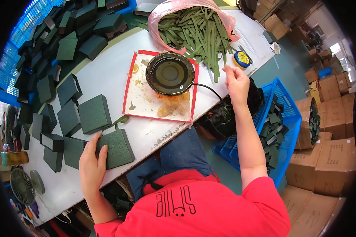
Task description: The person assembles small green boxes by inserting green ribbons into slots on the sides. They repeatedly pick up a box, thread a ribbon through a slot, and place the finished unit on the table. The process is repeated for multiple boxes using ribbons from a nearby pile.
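My left hand (91, 166) grips the near left edge of a dark green textured box (116, 149) on the white table, thumb on its top. A short green strip (120, 121) curls up behind that box, beside a second green box (95, 113). My right hand (237, 85) is raised at the table's right edge, its thumb and fingers pinched together; anything between them is too small to make out. Just beyond it, many green strips (197, 33) spill from a pink plastic bag (161, 29). Between my hands stands a round black pot (170, 74) of dark liquid.
The pot sits on a stained white tray (136, 94) with red edges, its black cord (207, 87) running right. A yellow-and-blue tin (241, 59) stands near my right hand. Green boxes crowd the left, by a blue crate (10, 65). Another blue crate (290, 118) stands at right, near cartons (324, 158).
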Tool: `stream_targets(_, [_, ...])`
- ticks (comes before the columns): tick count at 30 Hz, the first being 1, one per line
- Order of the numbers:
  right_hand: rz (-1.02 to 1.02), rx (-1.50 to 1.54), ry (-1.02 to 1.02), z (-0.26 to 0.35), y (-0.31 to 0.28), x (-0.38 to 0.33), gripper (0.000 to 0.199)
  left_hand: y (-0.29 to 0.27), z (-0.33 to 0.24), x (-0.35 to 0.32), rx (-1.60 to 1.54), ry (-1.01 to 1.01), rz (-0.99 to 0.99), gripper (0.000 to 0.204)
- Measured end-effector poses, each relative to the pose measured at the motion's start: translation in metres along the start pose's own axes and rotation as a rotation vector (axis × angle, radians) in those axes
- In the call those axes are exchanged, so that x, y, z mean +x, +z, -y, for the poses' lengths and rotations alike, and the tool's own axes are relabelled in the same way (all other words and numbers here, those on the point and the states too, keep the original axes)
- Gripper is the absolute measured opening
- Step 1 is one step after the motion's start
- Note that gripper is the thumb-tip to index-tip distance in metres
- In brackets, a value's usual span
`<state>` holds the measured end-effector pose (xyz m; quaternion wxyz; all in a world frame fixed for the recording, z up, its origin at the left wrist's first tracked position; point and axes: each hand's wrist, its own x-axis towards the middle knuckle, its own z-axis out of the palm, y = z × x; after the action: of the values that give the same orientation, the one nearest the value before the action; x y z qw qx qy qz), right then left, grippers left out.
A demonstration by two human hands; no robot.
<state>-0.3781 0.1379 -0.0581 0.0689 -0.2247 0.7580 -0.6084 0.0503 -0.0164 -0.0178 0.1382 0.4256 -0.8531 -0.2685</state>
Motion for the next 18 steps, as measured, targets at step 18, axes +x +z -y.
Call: stream_targets(18, [0.132, -1.044, -0.131, 0.004, 0.076, 0.129, 0.073, -0.009, -0.023, -0.004, 0.193, 0.486, -0.253, 0.022])
